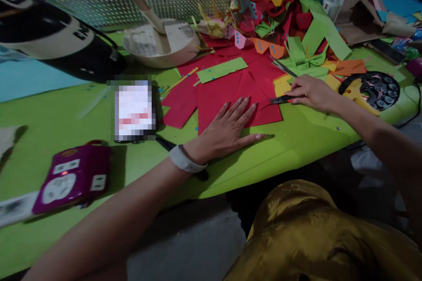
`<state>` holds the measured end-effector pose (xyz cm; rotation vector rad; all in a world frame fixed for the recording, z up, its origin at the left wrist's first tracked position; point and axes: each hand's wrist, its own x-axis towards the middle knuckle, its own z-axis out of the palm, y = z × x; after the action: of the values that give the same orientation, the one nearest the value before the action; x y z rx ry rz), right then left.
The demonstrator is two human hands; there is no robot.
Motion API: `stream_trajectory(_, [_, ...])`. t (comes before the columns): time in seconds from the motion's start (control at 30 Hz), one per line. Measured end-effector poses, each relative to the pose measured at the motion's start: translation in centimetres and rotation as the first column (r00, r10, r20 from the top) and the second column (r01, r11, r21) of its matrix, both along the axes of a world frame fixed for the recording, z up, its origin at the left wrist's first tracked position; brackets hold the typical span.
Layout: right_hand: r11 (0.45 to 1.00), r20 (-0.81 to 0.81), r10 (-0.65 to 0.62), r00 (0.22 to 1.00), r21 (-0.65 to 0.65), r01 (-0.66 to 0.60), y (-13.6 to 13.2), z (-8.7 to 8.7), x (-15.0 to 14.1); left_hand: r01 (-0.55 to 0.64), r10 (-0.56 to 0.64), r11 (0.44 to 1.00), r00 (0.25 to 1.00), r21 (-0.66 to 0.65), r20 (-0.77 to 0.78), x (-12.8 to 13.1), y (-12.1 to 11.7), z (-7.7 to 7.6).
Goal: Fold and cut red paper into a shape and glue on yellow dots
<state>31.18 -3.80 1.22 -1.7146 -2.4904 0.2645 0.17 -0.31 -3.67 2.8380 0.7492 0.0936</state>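
My left hand (229, 129) lies flat with spread fingers on a sheet of red paper (211, 105) near the table's front edge. A pale band circles that wrist. To its right, my right hand (310, 92) is closed around a utility knife (280, 99), dark with a bit of orange. The knife's tip points left and rests at the red paper's right part, close to a slit-like line. Above the left hand, a light green paper strip (222, 70) lies on the red sheets. A thin grey blade-like tool (283, 66) lies just beyond the right hand.
A heap of colourful cut paper (273, 13) fills the back. A round pan-like bowl (161, 50) and a dark appliance (66, 39) stand back left. Nearer are a blurred-out phone (135, 109) and a purple box (74, 175). A round black tray (392, 92) sits right.
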Motion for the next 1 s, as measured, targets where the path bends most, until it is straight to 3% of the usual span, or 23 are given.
stream_trajectory(0.5, [0.999,-0.041,0.03,0.999,0.017,-0.029,-1.0,-0.1,-0.6,-0.014,0.013,1.0,0.998,-0.013,-0.061,0.3,-0.3,1.0])
stream_trajectory(0.63, [0.998,-0.083,0.054,0.995,0.031,-0.051,-0.9,-0.5,-0.1,-0.002,-0.002,0.995,0.999,-0.105,-0.037,0.2,1.0,2.5])
stream_trajectory(0.73, [0.997,-0.098,0.062,0.993,0.048,-0.058,-0.7,-0.8,0.0,-0.088,0.087,0.996,0.991,0.001,0.103,-0.5,3.1,3.0])
stream_trajectory(0.83, [0.997,-0.105,0.059,0.993,0.054,-0.054,-0.7,-0.9,0.0,-0.086,0.076,0.995,0.98,0.047,0.183,-1.3,5.2,2.1])
stream_trajectory(1.0, [0.996,-0.093,0.06,0.994,0.072,-0.053,-0.8,-0.7,-0.7,0.088,-0.086,0.996,0.989,-0.009,0.124,-1.8,6.6,0.2])
